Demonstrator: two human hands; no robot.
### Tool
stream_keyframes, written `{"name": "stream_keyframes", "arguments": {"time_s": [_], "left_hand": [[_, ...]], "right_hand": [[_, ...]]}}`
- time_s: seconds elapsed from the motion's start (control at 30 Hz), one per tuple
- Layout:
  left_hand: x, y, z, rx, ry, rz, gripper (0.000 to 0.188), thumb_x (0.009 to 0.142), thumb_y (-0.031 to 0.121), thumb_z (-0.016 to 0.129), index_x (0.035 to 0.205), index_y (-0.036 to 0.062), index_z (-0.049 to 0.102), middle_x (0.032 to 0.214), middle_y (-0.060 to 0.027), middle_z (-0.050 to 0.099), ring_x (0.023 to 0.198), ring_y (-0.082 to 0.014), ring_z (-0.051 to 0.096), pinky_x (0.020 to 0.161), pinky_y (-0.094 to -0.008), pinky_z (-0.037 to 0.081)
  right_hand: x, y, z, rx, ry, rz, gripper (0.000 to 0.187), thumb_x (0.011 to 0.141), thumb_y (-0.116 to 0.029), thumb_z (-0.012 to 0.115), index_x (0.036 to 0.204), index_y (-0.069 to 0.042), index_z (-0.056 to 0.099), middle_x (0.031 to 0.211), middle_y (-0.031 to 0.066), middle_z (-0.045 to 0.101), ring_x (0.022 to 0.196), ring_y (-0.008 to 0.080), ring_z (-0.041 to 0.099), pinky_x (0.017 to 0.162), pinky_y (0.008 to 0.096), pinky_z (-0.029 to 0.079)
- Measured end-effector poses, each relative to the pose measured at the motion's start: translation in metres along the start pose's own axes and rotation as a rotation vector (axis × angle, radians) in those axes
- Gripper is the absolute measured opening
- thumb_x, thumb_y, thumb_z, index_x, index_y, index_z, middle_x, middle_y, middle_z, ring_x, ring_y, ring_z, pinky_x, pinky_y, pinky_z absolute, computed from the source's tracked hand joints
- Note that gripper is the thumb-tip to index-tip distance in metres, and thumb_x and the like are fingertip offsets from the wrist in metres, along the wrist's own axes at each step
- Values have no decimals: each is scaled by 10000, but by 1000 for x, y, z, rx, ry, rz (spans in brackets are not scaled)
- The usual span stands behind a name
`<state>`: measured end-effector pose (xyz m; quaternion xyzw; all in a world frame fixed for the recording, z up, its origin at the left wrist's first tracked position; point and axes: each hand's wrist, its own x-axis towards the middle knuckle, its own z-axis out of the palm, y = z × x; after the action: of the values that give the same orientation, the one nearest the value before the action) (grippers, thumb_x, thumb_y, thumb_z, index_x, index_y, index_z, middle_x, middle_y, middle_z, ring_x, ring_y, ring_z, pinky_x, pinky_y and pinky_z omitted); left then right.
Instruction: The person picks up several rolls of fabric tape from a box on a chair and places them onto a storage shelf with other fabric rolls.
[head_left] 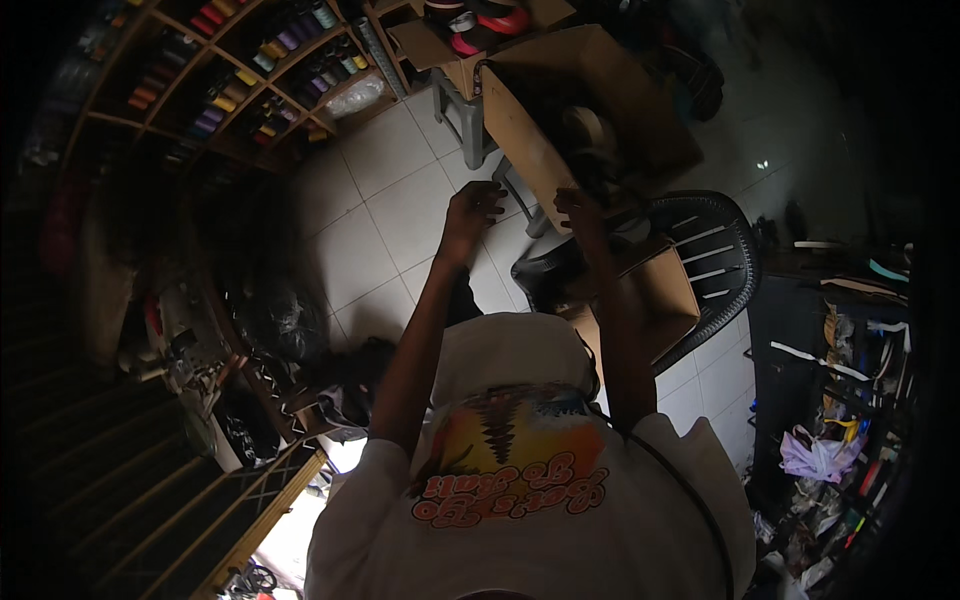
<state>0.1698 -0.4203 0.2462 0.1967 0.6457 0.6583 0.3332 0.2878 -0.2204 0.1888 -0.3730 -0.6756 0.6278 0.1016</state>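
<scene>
My left hand (pixel 474 210) is held out over the tiled floor, its fingers loosely bent and apart, with nothing seen in them. Facing it, my right hand (pixel 580 210) is at the lower front corner of a large cardboard box (pixel 530 150). Its fingers are slightly curled with gaps between them, and I cannot tell whether they touch the cardboard. The big box stands open, with dark items and a pale rounded thing (pixel 590 130) inside. Below my right forearm, a smaller open cardboard box (pixel 668 290) sits on a black plastic chair (pixel 735 250).
A grey stool (pixel 462 120) stands by the big box. Shelves with thread spools (pixel 290 40) line the far left. On the right, a dark rack (pixel 800 330) holds mixed scraps and a lilac plastic bag (pixel 820 455). Black plastic bags (pixel 280 320) lie on the left.
</scene>
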Motion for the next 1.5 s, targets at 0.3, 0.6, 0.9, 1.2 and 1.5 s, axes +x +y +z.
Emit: {"name": "stream_keyframes", "arguments": {"time_s": [0.3,0.6,0.9,1.2,1.5], "left_hand": [[182,32,-28,64,-281,-121,235,936,94,472,1125,3,577,1023,-104,669,849,-160,636,734,-296,513],[308,2,34,107,-526,-273,226,927,105,513,1107,-5,592,1021,-108,658,900,-189,651,805,-309,516],[427,-80,100,655,-568,58,229,928,145,517,1065,-17,604,1025,-195,651,979,-310,636,860,-393,478],[517,-203,193,973,-790,124,365,863,154,565,1185,-16,542,1096,-226,618,1064,-342,589,932,-434,438],[525,-269,171,1006,-986,-107,581,745,165,652,1230,-83,449,1126,-274,574,1037,-388,586,896,-421,473]], "right_hand": [[32,-25,17,-125,379,88,345,785,-208,660,1051,13,666,964,160,690,875,249,654,795,339,480],[57,-45,18,-160,624,397,251,826,-198,624,966,3,676,872,184,684,833,323,667,772,381,502],[184,26,-40,-178,923,312,295,843,-146,613,1110,-21,626,976,169,682,896,263,673,778,366,511],[314,183,-95,-329,593,450,539,818,-310,650,1220,31,539,1205,237,574,1102,386,564,944,448,441],[351,186,-75,-61,634,479,755,659,-357,807,1222,52,515,1174,229,593,1080,331,591,911,398,479]]}}
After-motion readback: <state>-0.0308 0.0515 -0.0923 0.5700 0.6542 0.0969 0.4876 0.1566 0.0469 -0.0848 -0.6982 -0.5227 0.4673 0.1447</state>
